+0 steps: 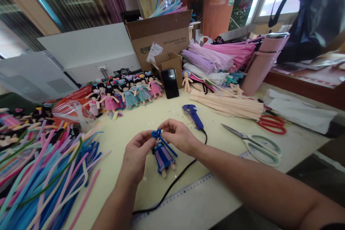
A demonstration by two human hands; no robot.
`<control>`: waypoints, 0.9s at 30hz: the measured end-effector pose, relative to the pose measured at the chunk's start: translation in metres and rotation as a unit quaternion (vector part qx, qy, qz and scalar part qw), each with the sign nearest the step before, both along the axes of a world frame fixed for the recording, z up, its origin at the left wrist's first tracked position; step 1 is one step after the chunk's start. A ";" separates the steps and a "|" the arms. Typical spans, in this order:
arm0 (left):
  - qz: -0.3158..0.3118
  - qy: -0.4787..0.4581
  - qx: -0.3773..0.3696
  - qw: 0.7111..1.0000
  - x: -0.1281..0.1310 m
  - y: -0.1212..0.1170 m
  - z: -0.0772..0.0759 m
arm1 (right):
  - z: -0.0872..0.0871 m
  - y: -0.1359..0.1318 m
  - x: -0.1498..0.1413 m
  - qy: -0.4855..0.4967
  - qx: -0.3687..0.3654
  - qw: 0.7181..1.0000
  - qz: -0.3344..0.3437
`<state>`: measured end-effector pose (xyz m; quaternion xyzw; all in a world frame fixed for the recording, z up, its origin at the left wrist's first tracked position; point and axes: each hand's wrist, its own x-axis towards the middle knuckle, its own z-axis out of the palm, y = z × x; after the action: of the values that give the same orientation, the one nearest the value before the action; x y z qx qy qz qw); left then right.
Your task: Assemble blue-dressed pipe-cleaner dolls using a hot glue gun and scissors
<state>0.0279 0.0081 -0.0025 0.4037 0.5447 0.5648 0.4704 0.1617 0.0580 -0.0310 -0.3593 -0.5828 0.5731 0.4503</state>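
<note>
Between both hands is a blue pipe cleaner point(155, 134), curled into small loops with a straight tail running down to the right. My left hand point(140, 147) pinches the looped part from the left. From the right, my right hand point(178, 134) pinches the same piece with thumb and forefinger. Just below the fingertips lies a small doll point(163, 156) in a blue and lilac striped skirt, its feet toward me. The doll's upper part is largely hidden behind the fingers and the blue loops.
A blue glue gun point(193, 115) lies beyond my right hand, its black cord point(178, 178) crossing the table. Scissors point(256, 143) and a ruler point(188, 188) lie to the right. Colourful pipe cleaners point(54, 179) fill the left. Several finished dolls point(129, 95) and a phone point(170, 83) stand behind.
</note>
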 end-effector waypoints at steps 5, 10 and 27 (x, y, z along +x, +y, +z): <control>0.018 0.061 0.020 0.998 0.000 -0.001 0.001 | 0.001 -0.001 0.001 -0.011 0.013 1.000 -0.001; 0.033 0.079 0.026 0.996 -0.002 -0.001 0.000 | 0.002 -0.002 0.001 0.009 0.008 1.000 0.028; -0.006 0.065 0.026 0.998 -0.005 0.001 -0.003 | 0.009 -0.001 0.004 0.033 -0.018 0.999 0.026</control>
<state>0.0225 0.0091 -0.0054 0.4549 0.5569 0.5487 0.4265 0.1652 0.0573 -0.0215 -0.3328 -0.5663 0.6069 0.4475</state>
